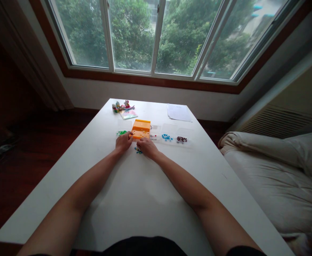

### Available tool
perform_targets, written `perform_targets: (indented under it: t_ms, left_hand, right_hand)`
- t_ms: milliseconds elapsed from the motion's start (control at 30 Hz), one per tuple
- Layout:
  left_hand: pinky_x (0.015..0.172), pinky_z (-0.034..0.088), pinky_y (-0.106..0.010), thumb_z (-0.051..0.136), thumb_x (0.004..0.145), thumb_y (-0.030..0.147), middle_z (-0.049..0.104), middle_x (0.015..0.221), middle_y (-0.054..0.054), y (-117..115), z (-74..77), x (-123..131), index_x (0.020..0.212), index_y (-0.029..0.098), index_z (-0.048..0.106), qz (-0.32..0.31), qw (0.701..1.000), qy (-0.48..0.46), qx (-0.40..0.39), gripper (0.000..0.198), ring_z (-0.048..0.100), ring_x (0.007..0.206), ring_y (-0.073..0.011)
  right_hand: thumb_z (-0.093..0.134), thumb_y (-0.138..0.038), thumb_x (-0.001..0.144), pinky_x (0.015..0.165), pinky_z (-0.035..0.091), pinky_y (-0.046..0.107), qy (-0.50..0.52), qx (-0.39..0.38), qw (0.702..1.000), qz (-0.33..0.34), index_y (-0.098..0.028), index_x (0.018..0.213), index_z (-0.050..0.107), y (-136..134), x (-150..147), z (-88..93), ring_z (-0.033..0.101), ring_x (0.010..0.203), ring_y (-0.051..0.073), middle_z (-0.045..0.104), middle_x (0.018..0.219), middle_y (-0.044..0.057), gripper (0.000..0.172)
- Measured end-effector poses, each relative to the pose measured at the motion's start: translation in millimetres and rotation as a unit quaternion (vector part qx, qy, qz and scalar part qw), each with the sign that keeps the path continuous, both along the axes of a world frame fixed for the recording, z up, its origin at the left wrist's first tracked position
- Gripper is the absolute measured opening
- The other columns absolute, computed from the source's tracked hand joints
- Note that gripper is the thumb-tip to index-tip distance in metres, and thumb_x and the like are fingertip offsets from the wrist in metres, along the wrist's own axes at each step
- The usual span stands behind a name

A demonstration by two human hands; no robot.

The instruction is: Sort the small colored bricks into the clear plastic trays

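My left hand [123,142] is closed at the left edge of an open orange plastic case [142,125], fingertips against its near corner. Small light-coloured pieces lie in the case's lower half. My right hand [148,147] is just in front of the case, its fingers bent and pressed together; what they pinch, if anything, is too small to make out. Under and beside those fingers lies a little heap of mixed blue, green and yellow pieces [138,150] on the white table. Green pieces [122,133] sit in a clear compartment by my left hand.
Right of the case, clear compartments hold a few red bits [153,136], blue pieces [167,137] and dark brown pieces [181,139]. Small toy figures [121,106] and a colourful card [128,114] are at the far left of the table [145,199]; white paper sheets [179,112] lie far right.
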State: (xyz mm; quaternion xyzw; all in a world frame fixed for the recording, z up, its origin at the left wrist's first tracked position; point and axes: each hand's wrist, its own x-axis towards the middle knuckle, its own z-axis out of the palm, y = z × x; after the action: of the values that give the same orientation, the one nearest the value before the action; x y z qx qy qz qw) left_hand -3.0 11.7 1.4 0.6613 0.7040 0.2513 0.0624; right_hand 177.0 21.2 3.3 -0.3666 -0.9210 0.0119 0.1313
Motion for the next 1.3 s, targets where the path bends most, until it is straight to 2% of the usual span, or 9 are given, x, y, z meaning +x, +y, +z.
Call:
perform_targets:
  t_ms: [100, 367, 567, 767, 900, 1033, 1167, 1300]
  left_hand:
    - [0.079, 0.045, -0.030, 0.051, 0.094, 0.031, 0.071, 0.094, -0.005, -0.1, 0.4, -1.6, 0.120, 0.027, 0.066, 0.002, 1.000, 0.006, -0.008, 0.030, 0.064, 0.088, -0.0213]
    - [0.081, 0.046, -0.031, 0.052, 0.093, 0.030, 0.071, 0.096, -0.004, -2.1, 2.2, 0.9, 0.117, 0.028, 0.067, -0.022, 1.000, 0.003, -0.019, 0.029, 0.064, 0.088, -0.0215]
    - [0.095, 0.043, -0.036, 0.051, 0.093, 0.030, 0.064, 0.110, -0.010, -2.4, 8.5, -1.1, 0.113, 0.024, 0.069, 0.003, 0.998, 0.032, 0.058, 0.028, 0.055, 0.109, -0.0259]
    - [0.096, 0.042, -0.042, 0.054, 0.091, 0.032, 0.060, 0.120, -0.010, 3.6, -1.7, -6.1, 0.118, 0.027, 0.068, 0.035, 0.997, 0.044, 0.061, 0.030, 0.050, 0.115, -0.0293]
    - [0.096, 0.042, -0.042, 0.054, 0.091, 0.030, 0.063, 0.119, -0.009, 9.4, -12.7, -8.2, 0.119, 0.027, 0.067, 0.022, 0.997, 0.035, 0.059, 0.031, 0.051, 0.114, -0.0289]
    - [0.100, 0.042, -0.041, 0.055, 0.090, 0.027, 0.064, 0.117, -0.009, 12.8, -17.5, -10.5, 0.120, 0.026, 0.067, -0.008, 0.997, 0.027, 0.075, 0.032, 0.052, 0.112, -0.0277]
    - [0.103, 0.041, -0.041, 0.055, 0.089, 0.024, 0.065, 0.113, -0.008, 15.6, -20.2, -13.1, 0.121, 0.026, 0.068, -0.029, 0.995, 0.023, 0.088, 0.034, 0.052, 0.111, -0.0270]
    - [0.103, 0.041, -0.042, 0.055, 0.089, 0.022, 0.065, 0.110, -0.008, 17.4, -23.6, -14.4, 0.120, 0.025, 0.068, -0.046, 0.993, 0.024, 0.103, 0.034, 0.052, 0.107, -0.0268]
  right_hand:
    - [0.054, -0.019, 0.097, 0.083, 0.042, 0.030, 0.032, 0.005, 0.999, -0.010, -0.017, 0.093, 0.073, 5.2, 1.7, 0.0, 0.057, 0.091, 0.020, 0.067, 0.094, 0.010, 0.019]
    - [0.047, -0.021, 0.100, 0.091, 0.042, 0.031, 0.172, 0.047, 0.978, -0.108, -0.018, 0.102, 0.071, 41.4, 16.9, 11.0, 0.056, 0.098, 0.021, 0.066, 0.099, 0.009, 0.023]
    - [0.047, -0.019, 0.099, 0.092, 0.042, 0.032, 0.185, 0.038, 0.977, -0.104, -0.018, 0.110, 0.069, 63.0, 24.1, 5.4, 0.057, 0.101, 0.021, 0.067, 0.103, 0.010, 0.025]
    - [0.049, -0.015, 0.093, 0.088, 0.043, 0.032, 0.237, 0.061, 0.959, -0.144, -0.019, 0.102, 0.071, 62.1, 54.9, -2.7, 0.058, 0.095, 0.022, 0.068, 0.097, 0.008, 0.024]
    - [0.049, -0.016, 0.091, 0.087, 0.043, 0.034, 0.243, 0.071, 0.949, -0.187, -0.019, 0.098, 0.071, 58.0, 90.1, -8.6, 0.056, 0.092, 0.023, 0.067, 0.093, 0.007, 0.023]
    - [0.050, -0.018, 0.089, 0.090, 0.041, 0.035, 0.218, 0.074, 0.940, -0.250, -0.018, 0.095, 0.072, 58.8, 119.6, -13.5, 0.054, 0.095, 0.025, 0.066, 0.095, 0.009, 0.023]
    - [0.053, -0.022, 0.089, 0.090, 0.040, 0.034, 0.189, 0.063, 0.935, -0.293, -0.019, 0.096, 0.073, 58.6, 130.9, -18.6, 0.054, 0.097, 0.025, 0.066, 0.099, 0.010, 0.021]
    - [0.054, -0.025, 0.091, 0.089, 0.038, 0.033, 0.163, 0.046, 0.941, -0.293, -0.021, 0.101, 0.071, 53.2, 131.1, -23.9, 0.055, 0.094, 0.023, 0.067, 0.097, 0.008, 0.020]
